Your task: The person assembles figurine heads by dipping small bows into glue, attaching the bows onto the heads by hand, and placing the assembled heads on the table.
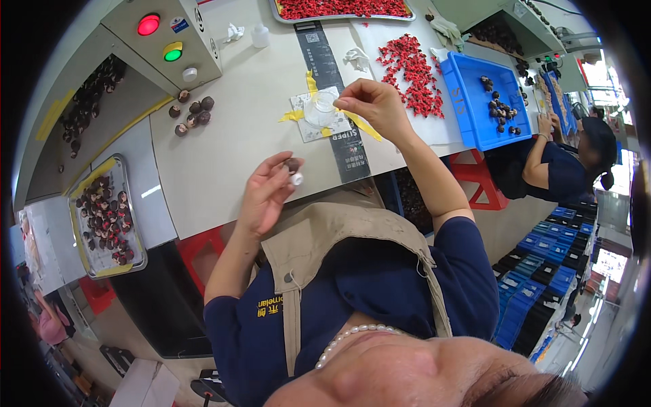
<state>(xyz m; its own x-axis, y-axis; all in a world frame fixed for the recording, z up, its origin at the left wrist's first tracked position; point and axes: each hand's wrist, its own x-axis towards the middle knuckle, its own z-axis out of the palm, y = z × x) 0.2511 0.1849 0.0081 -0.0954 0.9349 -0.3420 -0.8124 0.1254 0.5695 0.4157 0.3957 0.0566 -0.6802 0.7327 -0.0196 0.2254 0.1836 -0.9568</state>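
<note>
My left hand (267,193) is closed around a small dark-brown ball-shaped piece (292,164) with a white end below it, over the table's near edge. Farther forward, my right hand (377,108) has thumb and forefinger pinched together at the right rim of a small clear round dish (319,108). What the pinch holds, if anything, is too small to tell. The dish rests on a white patterned square (309,135) fixed with yellow tape (367,127). Several brown-and-beige ball pieces (196,119) lie at the left of the table.
Small red parts (411,73) are spread beside a blue bin (468,129) of brown balls. A red-filled tray (342,19) stands at the back. Left are a machine with lit buttons (173,52) and a metal tray (140,247). Another person (569,163) sits at right.
</note>
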